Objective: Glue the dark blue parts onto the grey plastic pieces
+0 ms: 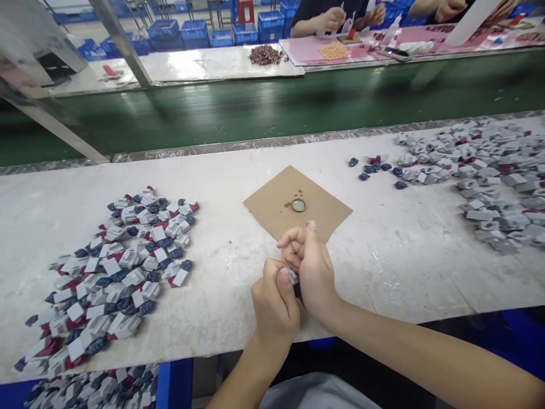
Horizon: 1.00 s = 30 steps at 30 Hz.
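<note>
My left hand (276, 292) is closed around a small grey plastic piece (292, 276), with its thumb on top. Beside it, my right hand (314, 272) presses against the same spot, thumb raised and fingers curled; what lies inside its fingers is hidden. Just beyond both hands is a square of brown cardboard (266, 201), turned cornerwise on the table. A metal bottle cap (298, 205) rests on that cardboard, hollow side up, with a few dark wet spots close by.
To the left lies a heap of grey, navy and maroon pieces (114, 272), above a blue bin (174, 383) of similar ones. Grey pieces (502, 182) pile up at right, near loose navy bits (370, 168). Past a green conveyor belt (272, 108), co-workers' hands (330, 20) are busy.
</note>
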Each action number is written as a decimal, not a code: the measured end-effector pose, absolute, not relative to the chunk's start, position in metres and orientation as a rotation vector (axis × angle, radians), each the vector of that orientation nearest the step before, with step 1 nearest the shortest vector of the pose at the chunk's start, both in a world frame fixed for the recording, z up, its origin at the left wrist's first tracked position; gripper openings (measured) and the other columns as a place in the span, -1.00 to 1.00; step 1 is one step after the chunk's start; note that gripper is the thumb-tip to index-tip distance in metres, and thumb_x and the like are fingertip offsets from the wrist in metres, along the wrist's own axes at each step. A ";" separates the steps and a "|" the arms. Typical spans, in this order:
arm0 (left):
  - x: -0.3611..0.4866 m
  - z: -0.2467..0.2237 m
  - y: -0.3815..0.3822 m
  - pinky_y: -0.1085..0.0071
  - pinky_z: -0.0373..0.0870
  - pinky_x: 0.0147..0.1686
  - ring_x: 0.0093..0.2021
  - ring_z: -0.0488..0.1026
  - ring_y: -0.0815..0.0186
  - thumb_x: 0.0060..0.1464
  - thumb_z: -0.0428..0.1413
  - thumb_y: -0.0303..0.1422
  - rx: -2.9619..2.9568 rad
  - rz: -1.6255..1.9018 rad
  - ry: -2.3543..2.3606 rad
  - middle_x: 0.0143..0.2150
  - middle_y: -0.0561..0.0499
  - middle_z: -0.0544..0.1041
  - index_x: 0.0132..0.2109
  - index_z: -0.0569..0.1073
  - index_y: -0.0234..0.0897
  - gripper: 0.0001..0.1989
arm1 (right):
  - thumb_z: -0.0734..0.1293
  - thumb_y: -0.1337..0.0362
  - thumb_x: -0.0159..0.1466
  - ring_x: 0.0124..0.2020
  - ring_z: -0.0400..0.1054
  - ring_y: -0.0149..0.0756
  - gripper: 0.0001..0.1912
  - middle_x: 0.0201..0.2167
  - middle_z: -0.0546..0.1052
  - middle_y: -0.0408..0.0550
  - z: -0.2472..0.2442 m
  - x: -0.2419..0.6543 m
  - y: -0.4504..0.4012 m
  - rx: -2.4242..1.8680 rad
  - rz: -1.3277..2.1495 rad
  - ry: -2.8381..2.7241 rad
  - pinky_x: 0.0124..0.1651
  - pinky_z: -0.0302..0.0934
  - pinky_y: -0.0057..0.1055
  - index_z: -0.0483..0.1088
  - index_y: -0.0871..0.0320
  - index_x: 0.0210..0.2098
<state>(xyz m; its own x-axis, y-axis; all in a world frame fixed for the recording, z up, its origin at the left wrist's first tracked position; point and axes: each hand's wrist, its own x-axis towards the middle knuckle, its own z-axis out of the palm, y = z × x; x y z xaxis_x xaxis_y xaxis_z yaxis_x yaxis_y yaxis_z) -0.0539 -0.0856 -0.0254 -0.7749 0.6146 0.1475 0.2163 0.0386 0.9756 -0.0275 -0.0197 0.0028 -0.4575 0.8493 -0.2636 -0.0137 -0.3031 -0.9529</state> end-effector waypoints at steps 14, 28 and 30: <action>-0.058 -0.023 -0.086 0.45 0.14 -0.54 -0.59 0.23 0.35 0.17 -0.25 -0.01 0.583 1.940 1.903 -0.59 0.11 0.31 -0.42 0.28 -0.20 -0.56 | -0.04 -0.15 0.27 -0.69 -0.06 -0.48 -0.45 -0.73 0.06 -0.27 0.014 -0.045 -0.029 -0.982 1.881 -0.940 -0.65 -0.11 -0.52 0.29 0.12 -0.47; -0.055 -0.018 -0.081 0.52 -0.09 -0.70 -0.72 -0.02 0.48 -0.11 0.17 -0.09 0.631 1.723 2.005 -0.68 0.23 0.15 -0.36 0.29 -0.18 -0.69 | 0.19 0.17 0.19 -0.66 0.14 -0.42 -0.75 -0.68 0.30 -0.11 0.005 0.118 0.090 -1.275 0.790 -1.059 -0.57 -0.05 -0.33 0.40 0.16 -0.48; -0.058 -0.014 -0.083 0.56 -0.05 -0.70 -0.73 -0.01 0.48 -0.16 0.21 -0.22 0.592 1.662 2.093 -0.69 0.26 0.13 -0.41 0.24 -0.17 -0.72 | 0.24 0.19 0.14 -0.61 0.17 -0.40 -0.82 -0.58 0.38 -0.04 -0.001 0.162 0.115 -1.477 0.488 -1.271 -0.50 0.00 -0.29 0.41 0.11 -0.49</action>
<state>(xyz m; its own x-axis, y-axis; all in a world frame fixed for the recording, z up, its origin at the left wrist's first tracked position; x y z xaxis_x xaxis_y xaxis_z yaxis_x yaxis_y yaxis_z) -0.0582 -0.0828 -0.0139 -0.8294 0.5564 -0.0489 0.0784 0.2026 0.9761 0.1625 0.1151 -0.0012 0.3456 0.8828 0.3183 0.4425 0.1459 -0.8848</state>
